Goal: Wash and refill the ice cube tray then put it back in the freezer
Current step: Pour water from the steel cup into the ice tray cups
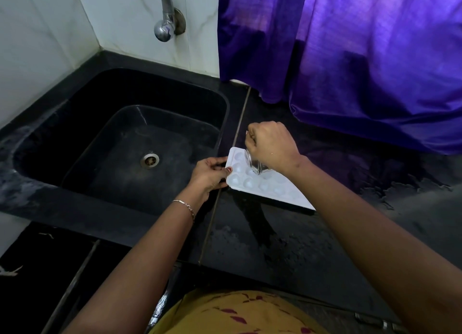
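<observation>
A: Over to the tray (270, 187): flat on the desk (325, 233), just right of the sink (225, 113), left end right at the seam by the rim.

B: Gripped at that end by the left hand (208, 175), rim pinched between thumb and curled fingers. Probably to stop any sliding on a wet-looking top.

A: And up to the right hand (272, 146), wrapped tight round a small glass (255, 163), tipped mouth-down over the cups at the left end. Looks like refilling, cup by cup.

B: Can't make out any stream of water, mind. No telling the number of filled cups either, too pale to read.

A: Judging by that, past the washing, short of the freezer trip.

B: Now the room. Plenty of bare desk to the right and toward the body. Behind, a curtain (350, 58), down onto the desk, well apart from the tray.

A: Tight on 1 side only, with the sink drop just beside the left end. Worth lifting level with 2 hands, away from that rim, or risking a spill.

B: Tap (165, 21) high on the wall, well apart from it all.
</observation>
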Tool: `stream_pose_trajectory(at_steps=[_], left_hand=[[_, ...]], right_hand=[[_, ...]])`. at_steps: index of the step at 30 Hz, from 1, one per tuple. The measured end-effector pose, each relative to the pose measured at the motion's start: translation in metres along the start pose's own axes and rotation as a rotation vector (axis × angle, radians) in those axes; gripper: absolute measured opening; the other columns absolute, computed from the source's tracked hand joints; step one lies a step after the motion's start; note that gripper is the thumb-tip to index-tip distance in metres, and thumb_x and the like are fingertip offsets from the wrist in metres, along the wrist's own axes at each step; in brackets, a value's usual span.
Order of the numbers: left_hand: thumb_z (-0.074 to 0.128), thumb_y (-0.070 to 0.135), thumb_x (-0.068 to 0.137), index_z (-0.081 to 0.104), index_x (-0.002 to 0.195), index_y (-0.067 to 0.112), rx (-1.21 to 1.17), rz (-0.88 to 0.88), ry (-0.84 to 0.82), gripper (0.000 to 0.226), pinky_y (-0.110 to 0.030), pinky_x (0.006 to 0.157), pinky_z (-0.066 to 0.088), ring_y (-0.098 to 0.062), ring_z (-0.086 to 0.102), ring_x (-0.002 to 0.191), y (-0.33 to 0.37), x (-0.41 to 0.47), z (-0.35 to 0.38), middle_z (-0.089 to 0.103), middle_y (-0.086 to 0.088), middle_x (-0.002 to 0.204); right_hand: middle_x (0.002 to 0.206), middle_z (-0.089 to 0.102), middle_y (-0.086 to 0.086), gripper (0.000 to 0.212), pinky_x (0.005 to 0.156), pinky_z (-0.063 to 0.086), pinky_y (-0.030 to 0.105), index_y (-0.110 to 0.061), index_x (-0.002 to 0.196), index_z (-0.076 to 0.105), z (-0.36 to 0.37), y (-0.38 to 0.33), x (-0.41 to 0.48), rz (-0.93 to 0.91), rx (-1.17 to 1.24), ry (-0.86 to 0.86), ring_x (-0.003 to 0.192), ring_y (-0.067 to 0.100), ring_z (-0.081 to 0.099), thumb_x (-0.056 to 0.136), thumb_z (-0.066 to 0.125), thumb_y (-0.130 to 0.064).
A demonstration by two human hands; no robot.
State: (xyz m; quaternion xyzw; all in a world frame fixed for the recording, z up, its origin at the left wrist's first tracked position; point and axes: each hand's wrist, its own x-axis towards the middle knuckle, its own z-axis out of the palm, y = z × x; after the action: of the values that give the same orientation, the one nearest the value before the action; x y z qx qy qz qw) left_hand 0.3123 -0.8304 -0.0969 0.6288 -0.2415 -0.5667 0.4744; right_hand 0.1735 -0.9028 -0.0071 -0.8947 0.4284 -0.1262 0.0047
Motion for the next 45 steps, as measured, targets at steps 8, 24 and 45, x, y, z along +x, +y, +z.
stream_pose_trajectory(at_steps=[8,24,45], left_hand=[[0.068,0.005,0.087,0.066,0.119,0.009,-0.028,-0.008,0.007,0.031,-0.025,0.065,0.060,-0.011,0.067,0.077,0.000,-0.002,0.000,0.070,-0.008,0.094],[0.067,0.006,0.087,0.067,0.117,0.010,-0.017,-0.024,0.022,0.030,-0.024,0.061,0.059,-0.014,0.066,0.078,0.002,-0.005,0.000,0.072,-0.012,0.106],[0.066,0.003,0.088,0.064,0.120,0.007,-0.013,-0.030,0.031,0.032,-0.024,0.061,0.060,-0.016,0.068,0.083,0.005,-0.007,0.002,0.071,-0.010,0.108]], right_hand=[[0.052,0.037,-0.008,0.032,0.056,0.032,0.029,-0.014,0.061,0.042,-0.003,0.014,-0.007,0.180,0.149,0.076,0.052,0.016,0.041,0.091,0.053,-0.019],[0.061,0.048,-0.002,0.026,0.057,0.038,0.033,-0.014,0.066,0.047,0.005,-0.017,0.009,0.109,0.126,0.045,0.058,0.022,0.050,0.091,0.051,-0.020],[0.089,0.067,0.007,0.015,0.074,0.037,0.032,-0.017,0.085,0.054,-0.001,-0.044,0.018,-0.183,-0.209,-0.110,0.085,0.026,0.062,0.095,0.043,-0.018]])
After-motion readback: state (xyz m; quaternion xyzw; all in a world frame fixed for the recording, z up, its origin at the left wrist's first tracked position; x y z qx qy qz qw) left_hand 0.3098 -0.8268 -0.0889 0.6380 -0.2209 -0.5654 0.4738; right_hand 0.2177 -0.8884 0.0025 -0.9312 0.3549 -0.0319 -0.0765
